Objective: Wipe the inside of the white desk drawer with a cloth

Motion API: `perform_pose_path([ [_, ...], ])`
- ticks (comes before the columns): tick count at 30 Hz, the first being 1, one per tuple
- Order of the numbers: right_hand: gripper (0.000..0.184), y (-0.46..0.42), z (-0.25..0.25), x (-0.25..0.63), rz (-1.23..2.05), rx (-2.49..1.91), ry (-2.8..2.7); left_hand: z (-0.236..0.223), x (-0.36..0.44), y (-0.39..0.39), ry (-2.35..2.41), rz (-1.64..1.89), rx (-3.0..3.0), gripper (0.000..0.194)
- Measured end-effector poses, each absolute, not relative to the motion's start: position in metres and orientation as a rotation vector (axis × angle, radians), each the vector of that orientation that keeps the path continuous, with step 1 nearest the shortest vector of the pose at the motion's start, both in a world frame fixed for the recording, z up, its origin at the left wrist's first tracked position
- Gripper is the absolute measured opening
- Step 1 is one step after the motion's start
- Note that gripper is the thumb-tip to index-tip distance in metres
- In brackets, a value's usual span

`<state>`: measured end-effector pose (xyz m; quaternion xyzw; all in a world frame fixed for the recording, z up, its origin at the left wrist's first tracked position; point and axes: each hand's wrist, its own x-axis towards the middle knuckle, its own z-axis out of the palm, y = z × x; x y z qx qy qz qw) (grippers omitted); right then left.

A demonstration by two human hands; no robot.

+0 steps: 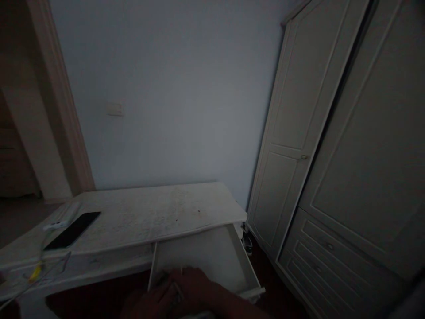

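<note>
A white drawer (206, 254) stands pulled out from under the right half of a worn white desk (139, 217). At the drawer's front left corner my right hand (191, 285) is bent over, its fingers closed. Close against it, lower and to the left, my left hand (149, 303) is closed too. A small greyish object (175, 294) shows between the two hands, too dark and blurred to name. Part of the drawer's front is hidden behind my hands and right forearm.
On the desk's left side lie a dark flat tablet or phone (73, 230) and a white power strip (63, 217). A cable with a yellow part (35, 272) hangs at the front left. A white wardrobe (288, 133) stands right, with a shoe (247, 243) near it.
</note>
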<state>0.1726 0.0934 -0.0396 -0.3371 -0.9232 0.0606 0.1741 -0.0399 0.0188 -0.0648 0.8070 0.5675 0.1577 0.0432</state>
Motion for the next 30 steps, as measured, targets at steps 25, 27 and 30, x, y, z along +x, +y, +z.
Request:
perform_pose_path([
  [25, 0.119, 0.134, -0.044, 0.204, 0.266, -1.541, -2.36, -0.074, -0.013, 0.023, 1.79, 0.695, 2.56, 0.04],
  [27, 0.127, 0.136, -0.054, 0.187, 0.287, -1.414, -2.45, -0.073, -0.017, 0.023, 1.777, 0.628, 2.557, 0.039],
  [30, 0.124, 0.142, -0.05, 0.16, 0.317, -1.391, -2.463, -0.066, -0.018, 0.019, 1.767, 0.556, 2.553, 0.04],
])
